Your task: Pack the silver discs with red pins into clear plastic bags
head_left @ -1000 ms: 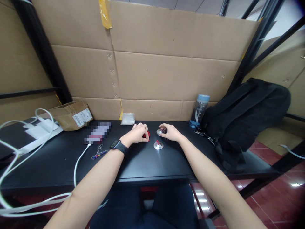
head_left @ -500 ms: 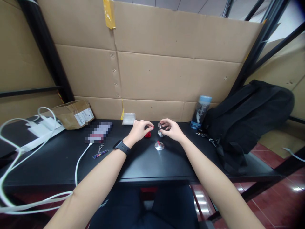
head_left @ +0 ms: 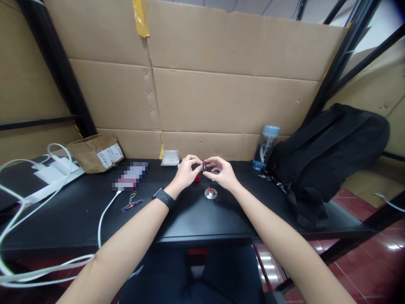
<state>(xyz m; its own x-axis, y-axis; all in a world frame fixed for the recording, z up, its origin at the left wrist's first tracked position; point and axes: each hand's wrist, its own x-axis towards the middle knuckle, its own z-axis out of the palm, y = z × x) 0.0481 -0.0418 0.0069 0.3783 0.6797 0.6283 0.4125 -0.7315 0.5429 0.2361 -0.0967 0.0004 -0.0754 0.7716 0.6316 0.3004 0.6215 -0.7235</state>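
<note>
My right hand (head_left: 222,172) pinches a small round dark metal piece (head_left: 204,166), held on edge above the black table. My left hand (head_left: 189,171), with a dark watch on its wrist, has thumb and fingertips closed at the left side of that piece; anything small between them is hidden. Below the hands a silver disc (head_left: 211,193) lies flat with something small and red on top. A red object (head_left: 196,179) rests partly behind my left fingers. Another silver piece (head_left: 214,173) shows only in part behind my right hand.
Along the back are a cardboard bag (head_left: 96,154), a small white packet (head_left: 170,157) and a bottle (head_left: 266,147). A black backpack (head_left: 335,156) leans at the right. On the left lie a phone (head_left: 131,176), a keychain (head_left: 132,205) and white cables (head_left: 103,217).
My right hand has moved left with the round piece, bringing it to my left fingertips. My left hand has hardly moved. The view has shifted slightly.
</note>
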